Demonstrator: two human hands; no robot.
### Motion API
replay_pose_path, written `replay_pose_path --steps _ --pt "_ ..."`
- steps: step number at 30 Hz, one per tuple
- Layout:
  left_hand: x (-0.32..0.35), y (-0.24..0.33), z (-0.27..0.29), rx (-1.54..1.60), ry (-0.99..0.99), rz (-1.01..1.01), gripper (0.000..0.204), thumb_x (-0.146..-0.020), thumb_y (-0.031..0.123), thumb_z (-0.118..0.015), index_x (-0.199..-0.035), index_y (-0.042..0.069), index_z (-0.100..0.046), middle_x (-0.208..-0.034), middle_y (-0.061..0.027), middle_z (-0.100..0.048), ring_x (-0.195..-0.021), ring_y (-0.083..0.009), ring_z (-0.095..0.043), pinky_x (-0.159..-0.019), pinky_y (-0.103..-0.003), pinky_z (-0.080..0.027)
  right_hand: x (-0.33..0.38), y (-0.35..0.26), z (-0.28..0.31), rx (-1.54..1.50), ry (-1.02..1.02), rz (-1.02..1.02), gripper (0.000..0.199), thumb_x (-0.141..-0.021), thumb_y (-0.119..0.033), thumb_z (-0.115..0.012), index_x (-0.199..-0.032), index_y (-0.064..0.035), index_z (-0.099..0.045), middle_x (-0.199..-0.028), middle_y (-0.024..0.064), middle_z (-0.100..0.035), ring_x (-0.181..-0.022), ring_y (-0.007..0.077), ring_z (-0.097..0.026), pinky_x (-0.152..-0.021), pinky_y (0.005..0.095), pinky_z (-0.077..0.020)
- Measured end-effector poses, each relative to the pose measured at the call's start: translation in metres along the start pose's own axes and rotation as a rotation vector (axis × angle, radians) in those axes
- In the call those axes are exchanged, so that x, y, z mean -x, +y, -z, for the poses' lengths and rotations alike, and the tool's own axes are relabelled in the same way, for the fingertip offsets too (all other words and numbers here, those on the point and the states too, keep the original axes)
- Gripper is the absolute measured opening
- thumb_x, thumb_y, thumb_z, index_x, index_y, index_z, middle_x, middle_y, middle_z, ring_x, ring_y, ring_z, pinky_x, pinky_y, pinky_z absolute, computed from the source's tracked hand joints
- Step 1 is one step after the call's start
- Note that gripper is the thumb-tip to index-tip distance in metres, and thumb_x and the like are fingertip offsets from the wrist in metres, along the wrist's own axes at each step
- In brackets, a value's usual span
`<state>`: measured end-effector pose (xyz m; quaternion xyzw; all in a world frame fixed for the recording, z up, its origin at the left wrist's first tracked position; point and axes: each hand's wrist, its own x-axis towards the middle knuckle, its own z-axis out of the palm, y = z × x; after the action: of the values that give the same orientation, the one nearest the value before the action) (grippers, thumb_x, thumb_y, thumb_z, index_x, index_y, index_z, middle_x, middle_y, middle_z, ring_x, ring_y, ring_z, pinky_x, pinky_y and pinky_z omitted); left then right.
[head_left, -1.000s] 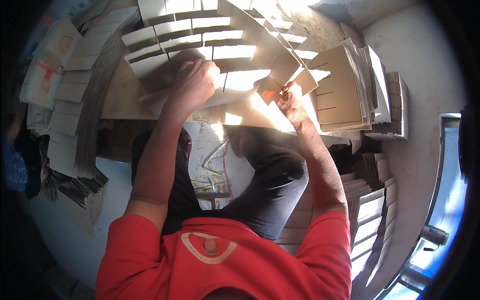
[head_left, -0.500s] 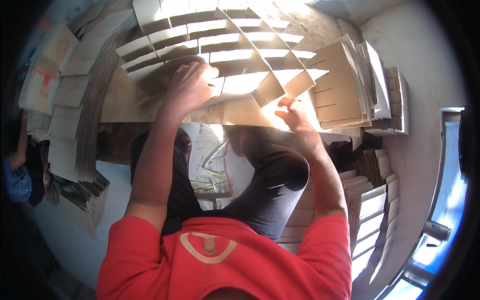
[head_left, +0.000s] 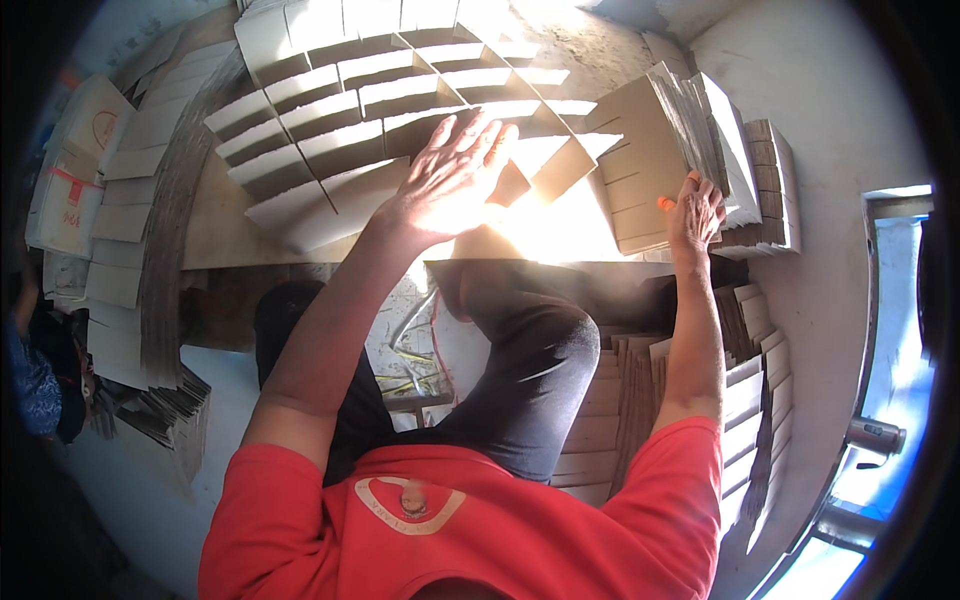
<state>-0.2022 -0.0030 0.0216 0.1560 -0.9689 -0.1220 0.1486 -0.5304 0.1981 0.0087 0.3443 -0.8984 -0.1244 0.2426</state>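
Note:
A grid of interlocked cardboard dividers (head_left: 345, 130) stands on the table in front of me, partly washed out by bright sunlight. Over its near right part, my left hand (head_left: 455, 180) lies flat with the fingers stretched out and nothing held. Whether the palm touches the strips I cannot tell. To the right of the grid leans a stack of slotted cardboard sheets (head_left: 640, 150). My right hand (head_left: 695, 215) is at its near right edge, thumb toward the front face and fingers curled over the sheet edges. How many sheets it grips is hidden.
More cardboard stacks (head_left: 770, 180) stand by the right wall, with others (head_left: 740, 400) below. A tall cardboard pile (head_left: 190, 180) and a white box with red marks (head_left: 75, 190) are at the left. Another person's patterned sleeve (head_left: 38, 385) shows at far left. The table's near edge (head_left: 235, 266) runs above my knees.
My right hand has left the grid's near right corner and moved right to the sheet stack. My left hand has shifted right across the grid and flattened, its fingers now straight.

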Motion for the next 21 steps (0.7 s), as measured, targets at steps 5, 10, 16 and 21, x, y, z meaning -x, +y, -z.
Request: replay_pose_path --steps 5,10,16,21 --pt "0.013 -0.004 0.011 0.059 0.112 0.047 0.083 -0.076 0.036 -0.069 -0.142 0.004 -0.03 -0.145 -0.0176 -0.035 -0.137 -0.0294 -0.028 -0.114 -0.044 -0.019 -0.016 0.025 -0.014 -0.26 0.18 0.137 0.04 -0.072 -0.025 -0.075 -0.102 -0.0073 -0.054 -0.099 0.0149 -0.059 -0.097 0.0346 -0.058 -0.08 0.0448 -0.0481" --pt "0.05 -0.021 0.059 0.09 0.143 0.321 0.051 -0.074 0.025 -0.072 -0.118 0.002 -0.059 -0.111 -0.0174 -0.063 -0.105 -0.0329 -0.059 -0.095 -0.042 -0.043 -0.017 0.037 0.031 -0.614 0.054 -0.205 0.036 -0.08 -0.027 -0.068 -0.103 -0.0027 -0.053 -0.096 0.0196 -0.065 -0.087 0.0381 -0.062 -0.076 0.0448 -0.0469" --pt "0.099 -0.049 0.055 0.04 0.197 0.433 0.025 -0.074 0.018 -0.071 -0.089 0.002 -0.062 -0.085 -0.0155 -0.065 -0.085 -0.0345 -0.061 -0.077 -0.044 -0.047 -0.019 -0.006 0.134 -0.918 0.54 0.026 0.02 -0.089 -0.016 -0.066 -0.098 -0.0016 -0.055 -0.092 0.0137 -0.068 -0.076 0.0177 -0.064 -0.071 0.0291 -0.051" --pt "0.104 -0.056 0.048 0.055 0.164 0.459 0.024 -0.073 0.012 -0.07 -0.094 0.001 -0.066 -0.086 -0.016 -0.066 -0.086 -0.0336 -0.062 -0.076 -0.043 -0.047 -0.009 -0.086 0.225 -1.398 0.131 0.332 0.046 -0.086 -0.008 -0.064 -0.131 -0.0033 -0.052 -0.098 0.0106 -0.07 -0.089 0.0091 -0.062 -0.082 0.0245 -0.0477"
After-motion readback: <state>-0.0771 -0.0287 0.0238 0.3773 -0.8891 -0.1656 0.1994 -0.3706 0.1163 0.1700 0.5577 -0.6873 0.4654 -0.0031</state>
